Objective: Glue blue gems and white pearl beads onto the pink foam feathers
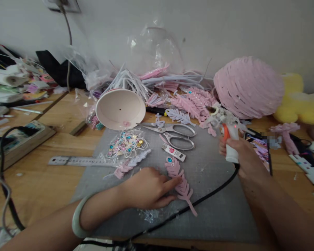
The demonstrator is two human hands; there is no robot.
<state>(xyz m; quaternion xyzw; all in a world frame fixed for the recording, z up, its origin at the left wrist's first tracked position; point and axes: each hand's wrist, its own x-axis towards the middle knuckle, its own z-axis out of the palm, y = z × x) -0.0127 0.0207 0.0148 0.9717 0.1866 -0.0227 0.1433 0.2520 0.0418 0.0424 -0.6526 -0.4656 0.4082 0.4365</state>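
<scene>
Pressing down near the centre of the grey mat, the left hand lies flat with fingers extended. It grasps nothing; the index fingertip rests on the pink feather piece. The feather piece lies flat on the mat, with a blue gem at its far end and its stem pointing toward the mat's near edge. A pale green bangle sits on the left wrist, over the mat's near left corner.

The right hand is above the mat's right edge, closed around the handle of the glue gun. The gun's nozzle points away, toward the mat's far right corner. The black cord runs from the gun's base across the mat to its near edge, passing just beside the feather stem.

- Scissors: closed, on the far part of the mat.
- Bag of gems: on the mat's far left area.
- Steel ruler: across the mat's left edge.
- White cup: tipped on its side at the mat's far left corner.
- Pink ball: beyond the mat's far right corner.
</scene>
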